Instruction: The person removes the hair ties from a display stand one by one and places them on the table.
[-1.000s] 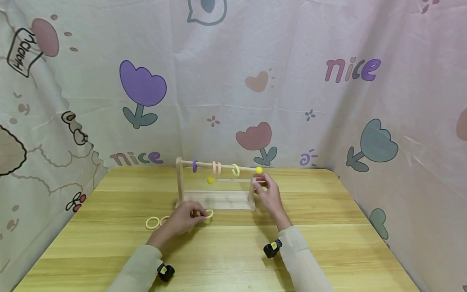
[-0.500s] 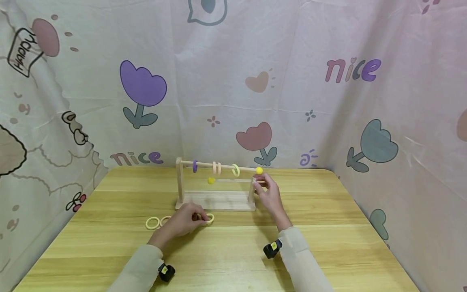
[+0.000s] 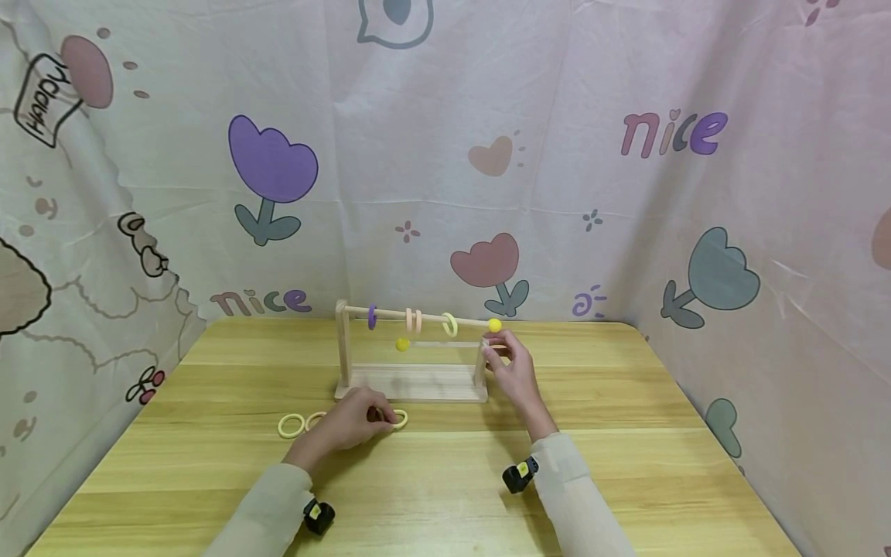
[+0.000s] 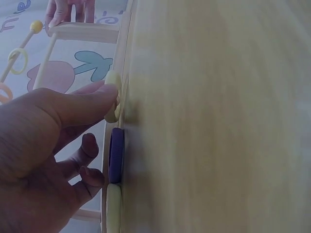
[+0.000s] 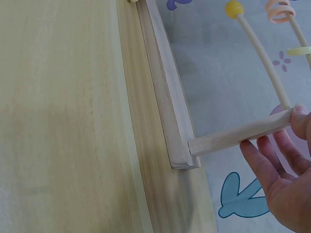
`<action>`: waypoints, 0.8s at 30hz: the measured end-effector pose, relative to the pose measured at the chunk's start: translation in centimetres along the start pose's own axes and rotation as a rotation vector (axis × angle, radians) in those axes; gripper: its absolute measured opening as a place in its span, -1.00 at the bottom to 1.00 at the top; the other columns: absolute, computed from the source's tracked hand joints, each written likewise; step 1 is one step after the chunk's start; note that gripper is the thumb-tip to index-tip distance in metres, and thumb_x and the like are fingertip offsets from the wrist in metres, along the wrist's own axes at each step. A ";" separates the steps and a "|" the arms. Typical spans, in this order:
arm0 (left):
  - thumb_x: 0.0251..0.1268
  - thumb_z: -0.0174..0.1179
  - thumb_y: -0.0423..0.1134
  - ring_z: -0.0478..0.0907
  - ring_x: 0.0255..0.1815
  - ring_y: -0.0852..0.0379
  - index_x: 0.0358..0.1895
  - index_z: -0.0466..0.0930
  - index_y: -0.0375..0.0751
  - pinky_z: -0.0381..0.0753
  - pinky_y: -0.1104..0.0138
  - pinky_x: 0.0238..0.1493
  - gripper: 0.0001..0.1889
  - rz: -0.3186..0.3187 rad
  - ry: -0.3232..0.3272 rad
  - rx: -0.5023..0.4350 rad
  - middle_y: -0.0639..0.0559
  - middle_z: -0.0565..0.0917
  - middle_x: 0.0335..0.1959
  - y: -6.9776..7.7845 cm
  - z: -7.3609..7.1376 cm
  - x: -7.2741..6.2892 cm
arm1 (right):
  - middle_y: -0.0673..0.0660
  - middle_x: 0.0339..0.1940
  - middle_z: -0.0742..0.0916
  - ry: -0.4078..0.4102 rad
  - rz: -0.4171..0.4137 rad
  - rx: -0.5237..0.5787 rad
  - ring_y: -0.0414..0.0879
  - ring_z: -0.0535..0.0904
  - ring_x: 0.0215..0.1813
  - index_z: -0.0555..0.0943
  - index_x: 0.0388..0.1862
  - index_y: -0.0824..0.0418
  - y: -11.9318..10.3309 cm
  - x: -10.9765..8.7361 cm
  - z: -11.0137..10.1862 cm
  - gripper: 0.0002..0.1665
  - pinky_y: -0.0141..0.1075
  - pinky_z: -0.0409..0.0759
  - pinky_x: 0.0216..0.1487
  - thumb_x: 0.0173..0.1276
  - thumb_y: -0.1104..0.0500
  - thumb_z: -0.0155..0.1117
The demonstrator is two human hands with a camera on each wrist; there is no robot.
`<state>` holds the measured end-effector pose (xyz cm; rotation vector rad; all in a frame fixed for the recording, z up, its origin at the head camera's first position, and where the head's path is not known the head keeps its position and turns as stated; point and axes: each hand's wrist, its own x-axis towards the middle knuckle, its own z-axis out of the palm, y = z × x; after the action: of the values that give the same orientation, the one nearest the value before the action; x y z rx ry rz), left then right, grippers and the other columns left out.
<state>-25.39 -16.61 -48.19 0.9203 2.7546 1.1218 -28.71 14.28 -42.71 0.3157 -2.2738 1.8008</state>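
My left hand (image 3: pixel 358 418) pinches a pale yellow ring (image 4: pixel 112 80) between thumb and forefinger, low over the table in front of a wooden stand (image 3: pixel 418 383). Below those fingers in the left wrist view, a purple ring (image 4: pixel 115 155) and another pale yellow ring (image 4: pixel 113 208) lie on the table. My right hand (image 3: pixel 513 367) grips the top of the stand's short right post (image 5: pixel 228 138), thumb on one side and fingers on the other. From that post a thin rod runs left to a yellow ball (image 3: pixel 402 345). The left hand hides part of its ring in the head view.
On the stand's upper rod hang a purple ring (image 3: pixel 372 317), two peach rings (image 3: pixel 414 320) and a yellow-green ring (image 3: pixel 450 325), with a yellow end ball (image 3: pixel 494 326). A loose yellow ring (image 3: pixel 291 426) lies left on the table (image 3: pixel 431 495). A printed curtain (image 3: pixel 418 155) stands behind.
The left hand has brought its pale yellow ring slightly down and nearer the front, then almost stopped. The right hand keeps its grip on the post, and the stand has not moved.
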 end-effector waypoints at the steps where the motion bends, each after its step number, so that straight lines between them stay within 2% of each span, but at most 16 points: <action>1: 0.22 0.45 -0.39 0.41 -0.45 0.39 -0.32 0.81 -0.13 0.47 0.47 -0.39 -0.94 0.000 -0.002 0.002 0.16 0.73 -0.41 0.0 0.0 0.0 | 0.40 0.06 0.67 -0.001 -0.003 0.000 0.15 0.63 0.03 0.58 0.14 0.42 0.0 0.0 0.0 -0.72 0.19 0.73 0.05 0.50 0.39 0.22; 12: 0.20 0.45 -0.42 0.43 -0.44 0.38 -0.33 0.81 -0.15 0.47 0.47 -0.40 -0.92 0.016 -0.031 -0.003 0.13 0.75 -0.41 0.2 -0.1 0.2 | 0.42 0.10 0.65 -0.002 0.017 0.002 0.23 0.62 0.08 0.56 0.16 0.41 0.0 0.0 0.0 -0.71 0.19 0.72 0.08 0.51 0.38 0.21; 21: 0.18 0.45 -0.45 0.45 -0.42 0.39 -0.34 0.80 -0.17 0.50 0.47 -0.36 -0.91 0.009 -0.036 0.001 0.11 0.75 -0.41 0.1 -0.1 0.2 | 0.39 0.09 0.66 -0.005 0.033 -0.012 0.18 0.63 0.06 0.57 0.16 0.40 -0.2 0.0 0.0 -0.71 0.16 0.73 0.08 0.52 0.38 0.21; 24: 0.19 0.45 -0.45 0.45 -0.42 0.39 -0.34 0.80 -0.17 0.51 0.47 -0.36 -0.91 0.009 -0.039 0.000 0.12 0.75 -0.40 0.0 -0.2 0.2 | 0.40 0.11 0.66 -0.004 0.035 -0.014 0.20 0.63 0.07 0.56 0.18 0.41 0.9 0.4 0.1 -0.70 0.18 0.72 0.09 0.53 0.37 0.20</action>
<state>-25.54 -16.59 -48.01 0.9452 2.7223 1.0939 -29.34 14.41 -43.49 0.2791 -2.3070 1.8014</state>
